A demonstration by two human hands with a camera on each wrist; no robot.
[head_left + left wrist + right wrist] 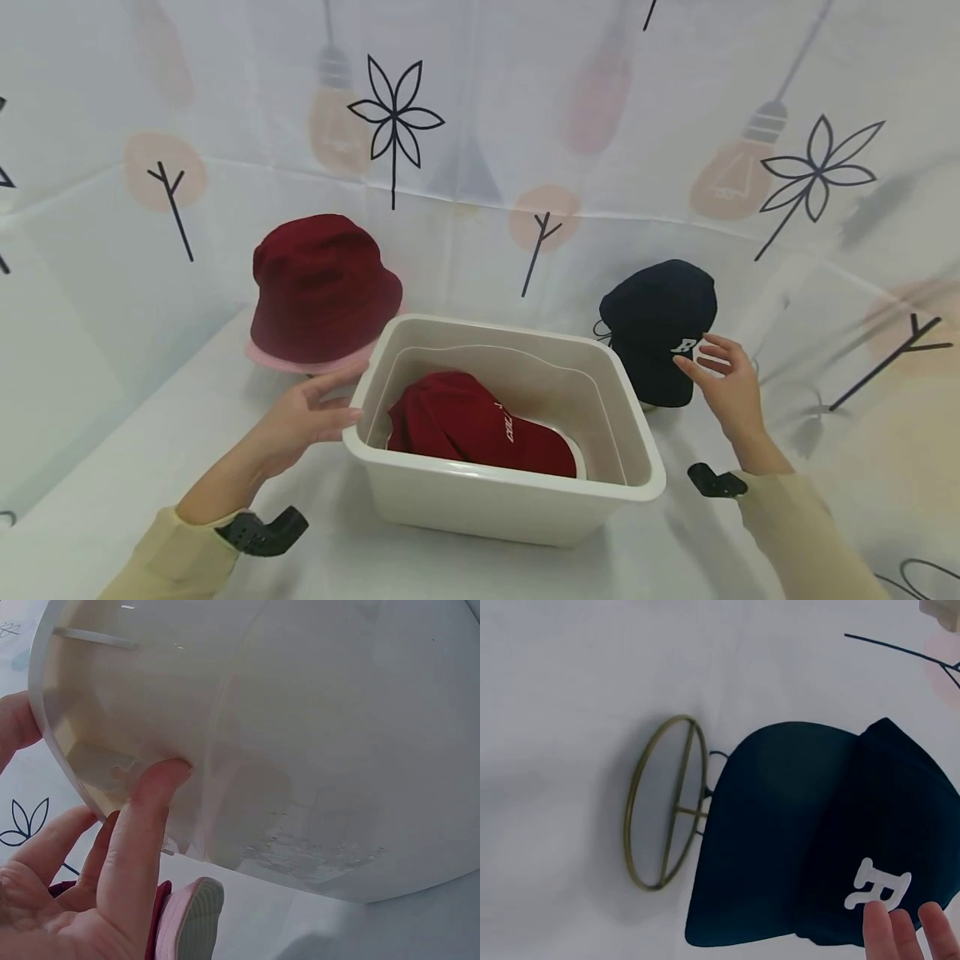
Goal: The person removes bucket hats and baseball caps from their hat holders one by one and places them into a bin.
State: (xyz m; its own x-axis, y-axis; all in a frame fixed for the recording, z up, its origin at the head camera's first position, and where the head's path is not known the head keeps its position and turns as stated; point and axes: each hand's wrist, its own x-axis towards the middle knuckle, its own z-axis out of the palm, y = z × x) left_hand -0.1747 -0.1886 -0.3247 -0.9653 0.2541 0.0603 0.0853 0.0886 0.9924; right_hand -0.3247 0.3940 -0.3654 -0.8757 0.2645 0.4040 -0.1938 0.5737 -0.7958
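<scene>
My left hand (303,417) holds the left rim of a cream plastic bin (491,500). In the left wrist view its thumb (157,787) lies against the bin's outer wall, with other fingers at the rim. A dark red baseball cap (480,425) with white lettering lies inside the bin, brim to the right. My right hand (727,387) is beside a navy baseball cap (660,317), fingers spread and holding nothing. Its fingertips (881,926) overlap the cap's white letter in the right wrist view; contact is unclear. This cap sits on a gold wire stand (630,817), brim toward the base.
Behind the bin's left side stands a dark red bucket hat (318,283) with a pink lower edge. A patterned white cloth (465,250) hangs behind everything. White tabletop (300,542) extends in front of the bin.
</scene>
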